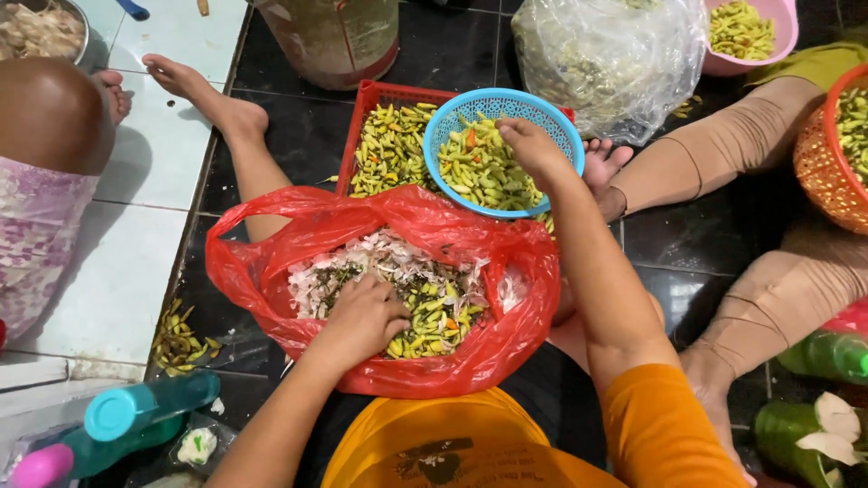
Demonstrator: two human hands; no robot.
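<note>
A red plastic bag (271,262) lies open in my lap, filled with onion skins, stems and bits of green chili. My left hand (362,318) rests inside it, fingers curled down into the scraps; what it grips is hidden. Beyond the bag a blue basket (443,122) holds green chilies (484,172) and sits on a red crate (366,95) of more chilies. My right hand (533,149) reaches into the blue basket, fingertips pinched among the chilies at its far side.
Other people sit around: bare feet (194,90) at left, legs in tan trousers (723,163) at right with an orange basket (818,172). A clear plastic bag (615,54), pink bowl (768,36), chili stems (176,339) on the floor, teal bottle (136,416), green bottles (814,434).
</note>
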